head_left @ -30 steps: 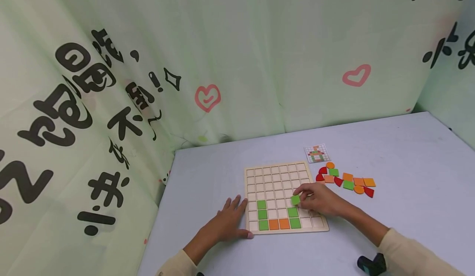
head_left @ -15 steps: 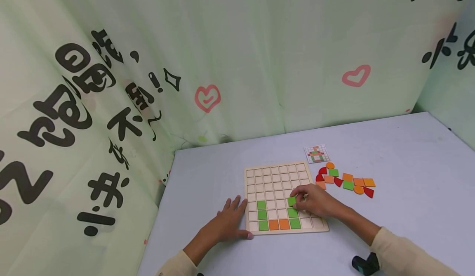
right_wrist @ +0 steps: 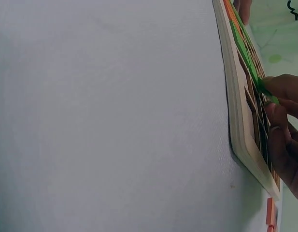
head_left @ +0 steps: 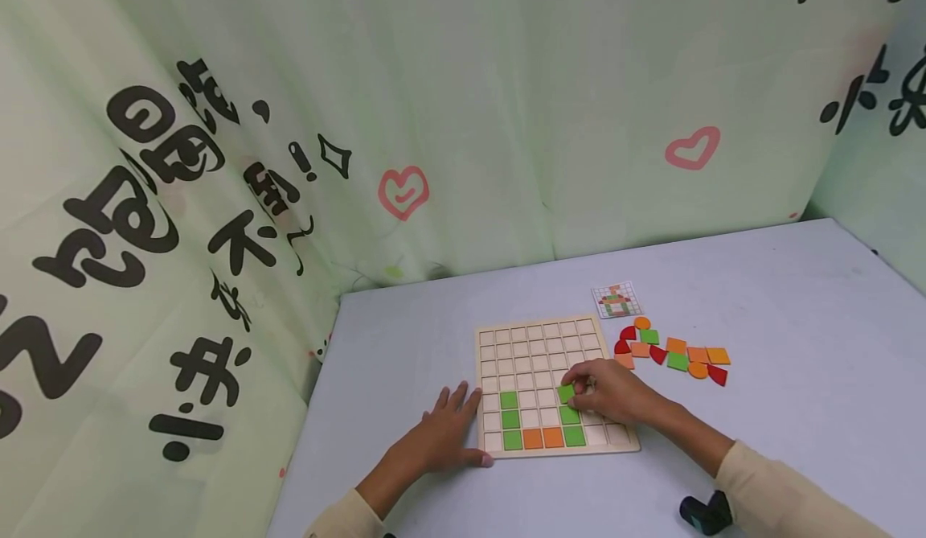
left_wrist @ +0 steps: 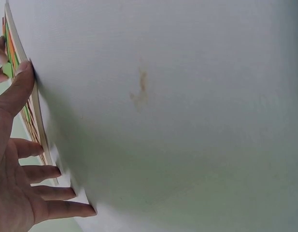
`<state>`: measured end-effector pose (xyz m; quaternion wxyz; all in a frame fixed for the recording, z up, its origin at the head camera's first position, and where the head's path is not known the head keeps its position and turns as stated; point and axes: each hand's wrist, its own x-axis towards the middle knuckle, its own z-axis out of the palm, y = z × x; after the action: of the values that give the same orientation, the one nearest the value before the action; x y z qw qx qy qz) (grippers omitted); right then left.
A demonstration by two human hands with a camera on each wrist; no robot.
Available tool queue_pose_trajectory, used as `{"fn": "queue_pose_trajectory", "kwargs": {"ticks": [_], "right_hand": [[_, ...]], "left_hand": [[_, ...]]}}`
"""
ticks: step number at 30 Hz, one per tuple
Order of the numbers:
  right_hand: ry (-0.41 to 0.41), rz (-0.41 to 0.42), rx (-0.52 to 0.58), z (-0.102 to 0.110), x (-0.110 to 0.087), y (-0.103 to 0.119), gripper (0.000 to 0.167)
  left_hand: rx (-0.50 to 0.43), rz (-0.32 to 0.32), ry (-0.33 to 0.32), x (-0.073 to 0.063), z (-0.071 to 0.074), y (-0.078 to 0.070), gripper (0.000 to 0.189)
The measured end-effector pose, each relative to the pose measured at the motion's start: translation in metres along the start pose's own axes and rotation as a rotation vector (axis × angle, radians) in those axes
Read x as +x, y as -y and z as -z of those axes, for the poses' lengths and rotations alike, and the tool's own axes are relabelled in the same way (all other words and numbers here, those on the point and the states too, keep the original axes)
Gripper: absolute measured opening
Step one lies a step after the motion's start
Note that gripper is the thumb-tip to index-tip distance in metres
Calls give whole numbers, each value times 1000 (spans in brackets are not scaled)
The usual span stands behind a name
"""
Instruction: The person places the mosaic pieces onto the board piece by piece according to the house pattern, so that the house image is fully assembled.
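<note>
A wooden grid board [head_left: 538, 323] lies on the table. My right hand [head_left: 615, 392] pinches a green square tile [head_left: 566, 394] between thumb and fingers, over the cell just above two green tiles [head_left: 569, 415] at the right of the pattern. Orange tiles [head_left: 532, 438] fill part of the bottom row, and a green column [head_left: 510, 419] stands at its left. My left hand [head_left: 450, 433] rests with spread fingers at the board's left edge, thumb by the near corner. In the right wrist view, fingertips [right_wrist: 272, 87] and green tile sit right at the board surface.
Several loose red, orange and green pieces [head_left: 678, 360] lie right of the board. Behind them is a small picture card [head_left: 617, 300] with a coloured grid pattern. A black object [head_left: 706, 513] sits by the right sleeve. A printed curtain [head_left: 477, 120] closes off the table's back and left.
My right hand has moved slightly left and lowered the green tile, now nearly squared in line over the two green ones. The left hand has stayed in place.
</note>
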<state>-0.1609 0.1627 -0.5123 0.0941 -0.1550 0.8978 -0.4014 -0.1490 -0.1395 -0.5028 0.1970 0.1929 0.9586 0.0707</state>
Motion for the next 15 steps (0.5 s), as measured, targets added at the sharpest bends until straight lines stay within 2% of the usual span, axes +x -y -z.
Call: {"fn": "queue_pose_trajectory", "kwargs": {"ticks": [15], "right_hand": [[-26,-55,-55,-7,2,4,26]], "left_hand": [[24,-2,-5,1,-4,2,106]]}}
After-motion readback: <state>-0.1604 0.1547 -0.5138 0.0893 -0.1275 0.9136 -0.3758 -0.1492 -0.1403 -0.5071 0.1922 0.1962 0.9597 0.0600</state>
